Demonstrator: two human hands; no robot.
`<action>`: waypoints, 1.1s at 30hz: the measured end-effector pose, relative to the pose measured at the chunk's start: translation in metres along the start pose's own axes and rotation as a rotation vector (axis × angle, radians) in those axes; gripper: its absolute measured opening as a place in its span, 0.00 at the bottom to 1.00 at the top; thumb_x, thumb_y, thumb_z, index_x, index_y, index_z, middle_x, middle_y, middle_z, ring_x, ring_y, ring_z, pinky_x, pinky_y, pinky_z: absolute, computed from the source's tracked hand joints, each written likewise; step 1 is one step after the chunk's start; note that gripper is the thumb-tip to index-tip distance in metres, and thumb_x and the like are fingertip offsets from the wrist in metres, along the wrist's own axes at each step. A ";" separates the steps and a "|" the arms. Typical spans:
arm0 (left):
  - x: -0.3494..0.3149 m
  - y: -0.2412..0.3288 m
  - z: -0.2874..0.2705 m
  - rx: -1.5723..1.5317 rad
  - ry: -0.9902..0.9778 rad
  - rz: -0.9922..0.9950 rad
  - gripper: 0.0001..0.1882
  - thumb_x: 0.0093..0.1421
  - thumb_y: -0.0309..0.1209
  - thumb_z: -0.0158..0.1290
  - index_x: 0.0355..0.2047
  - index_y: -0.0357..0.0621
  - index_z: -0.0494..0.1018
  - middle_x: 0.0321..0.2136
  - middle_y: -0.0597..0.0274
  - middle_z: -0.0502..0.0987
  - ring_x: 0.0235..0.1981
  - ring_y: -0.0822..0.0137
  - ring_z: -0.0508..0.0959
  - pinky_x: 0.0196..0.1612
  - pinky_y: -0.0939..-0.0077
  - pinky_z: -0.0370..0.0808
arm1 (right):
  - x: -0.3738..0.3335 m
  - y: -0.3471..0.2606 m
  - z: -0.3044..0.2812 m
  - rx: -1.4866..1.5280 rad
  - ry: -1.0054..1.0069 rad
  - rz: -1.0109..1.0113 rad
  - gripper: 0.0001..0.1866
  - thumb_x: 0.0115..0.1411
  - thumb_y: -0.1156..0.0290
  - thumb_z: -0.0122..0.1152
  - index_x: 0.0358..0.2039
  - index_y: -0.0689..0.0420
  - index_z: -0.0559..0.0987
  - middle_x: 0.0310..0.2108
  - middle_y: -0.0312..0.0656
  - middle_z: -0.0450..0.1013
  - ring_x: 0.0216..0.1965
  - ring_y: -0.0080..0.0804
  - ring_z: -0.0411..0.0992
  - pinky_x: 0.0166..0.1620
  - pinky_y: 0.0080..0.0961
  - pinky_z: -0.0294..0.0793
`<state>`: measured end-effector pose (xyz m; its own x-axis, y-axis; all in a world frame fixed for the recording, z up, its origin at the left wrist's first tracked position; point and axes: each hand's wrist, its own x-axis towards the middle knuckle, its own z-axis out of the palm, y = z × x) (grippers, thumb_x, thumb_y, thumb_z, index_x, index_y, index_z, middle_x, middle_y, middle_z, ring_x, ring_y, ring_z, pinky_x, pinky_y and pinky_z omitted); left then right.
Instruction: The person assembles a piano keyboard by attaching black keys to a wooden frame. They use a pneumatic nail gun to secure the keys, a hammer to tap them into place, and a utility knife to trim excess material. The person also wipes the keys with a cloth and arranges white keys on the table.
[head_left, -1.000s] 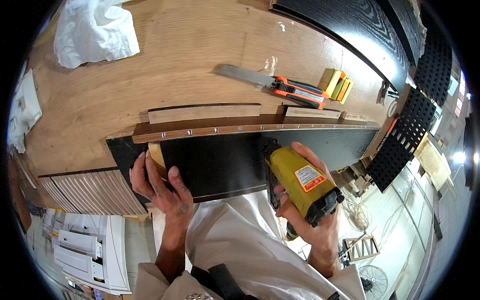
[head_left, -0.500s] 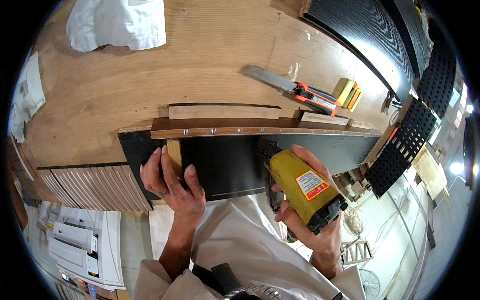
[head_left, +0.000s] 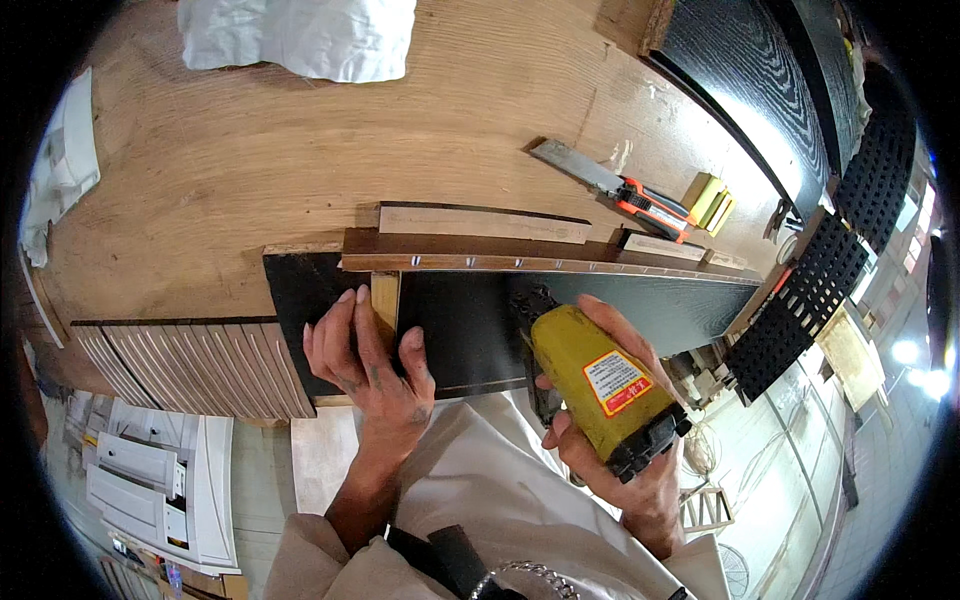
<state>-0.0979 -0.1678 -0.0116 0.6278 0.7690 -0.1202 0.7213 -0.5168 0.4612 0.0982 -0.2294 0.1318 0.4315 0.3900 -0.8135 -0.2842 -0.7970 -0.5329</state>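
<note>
My right hand [head_left: 640,470] grips a yellow nail gun [head_left: 595,365] with a black end cap, its dark nose pointing toward the black board [head_left: 450,325]. Between the nose and the wood block there is a gap. On the left, my left hand [head_left: 375,360] has its fingers closed about a small pale wood block [head_left: 385,303], holding it on the black board. The block's far end meets a long brown strip [head_left: 460,263] with white marks along its edge. My palm hides the block's near part.
Beyond the strip lie thin wood pieces [head_left: 485,222], a folding saw [head_left: 620,190] and yellow blocks [head_left: 712,203]. A grooved panel [head_left: 190,365] sits at the left, a white cloth [head_left: 300,38] at the far side. Dark panels [head_left: 750,80] and black perforated pieces [head_left: 790,310] stand at the right.
The view has shifted, so the bench things and my left hand appear farther right. The nail gun has come slightly closer to the wood block. Both hands keep their grips.
</note>
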 end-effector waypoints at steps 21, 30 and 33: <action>0.001 0.000 0.006 -0.099 0.085 -0.054 0.26 0.71 0.44 0.49 0.58 0.35 0.71 0.56 0.53 0.68 0.59 0.55 0.64 0.66 0.50 0.51 | 0.003 -0.021 0.031 -0.107 -0.043 0.042 0.46 0.46 0.78 0.67 0.69 0.59 0.63 0.61 0.51 0.71 0.59 0.36 0.73 0.61 0.33 0.70; 0.007 0.001 0.000 -0.111 0.082 -0.063 0.26 0.68 0.43 0.53 0.58 0.35 0.72 0.54 0.53 0.71 0.58 0.55 0.66 0.66 0.50 0.52 | 0.006 -0.027 0.045 -0.158 -0.070 -0.058 0.45 0.47 0.84 0.61 0.68 0.61 0.60 0.54 0.50 0.73 0.45 0.32 0.78 0.38 0.25 0.83; 0.007 0.001 0.001 -0.123 0.086 -0.066 0.26 0.68 0.43 0.53 0.57 0.35 0.72 0.54 0.54 0.71 0.57 0.56 0.67 0.66 0.50 0.52 | 0.009 -0.033 0.050 -0.150 -0.108 -0.069 0.45 0.47 0.83 0.62 0.69 0.62 0.60 0.54 0.51 0.73 0.45 0.32 0.77 0.39 0.25 0.83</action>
<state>-0.0928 -0.1637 -0.0133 0.5487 0.8321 -0.0806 0.7157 -0.4177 0.5597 0.0685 -0.1762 0.1308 0.3487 0.4873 -0.8006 -0.1230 -0.8230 -0.5545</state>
